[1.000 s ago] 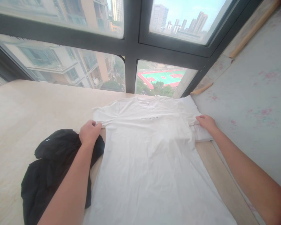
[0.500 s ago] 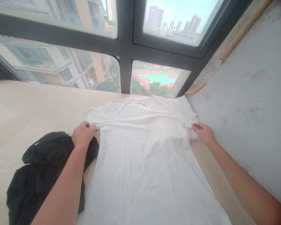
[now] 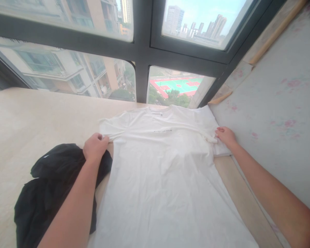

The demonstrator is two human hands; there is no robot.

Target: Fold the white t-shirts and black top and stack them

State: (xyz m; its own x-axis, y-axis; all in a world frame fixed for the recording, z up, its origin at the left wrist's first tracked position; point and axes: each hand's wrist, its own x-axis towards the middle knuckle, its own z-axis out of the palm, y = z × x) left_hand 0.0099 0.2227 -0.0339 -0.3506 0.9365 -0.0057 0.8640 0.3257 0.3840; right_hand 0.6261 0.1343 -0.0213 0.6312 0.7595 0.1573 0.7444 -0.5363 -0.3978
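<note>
A white T-shirt [image 3: 160, 179] lies spread face up, its neckline toward the window and small dark lettering across the chest. My left hand [image 3: 96, 146] is closed in a pinch on the lower edge of the sleeve on the left. On the other side, my right hand [image 3: 225, 136] pinches the edge of the right sleeve, close to the wall. Shallow wrinkles run across the chest and body. The shirt's bottom hem lies outside the view.
A crumpled black garment [image 3: 51, 193] lies left of the shirt, partly under my left forearm. Both rest on a pale stone-look ledge [image 3: 41, 113]. Dark window frames [image 3: 142, 51] rise at the back, and a flowered wall [image 3: 279, 103] closes off the right side.
My right hand has moved up a little with the sleeve edge, and more of the white cloth beneath shows. My left hand keeps its pinch. The whole view has shifted slightly.
</note>
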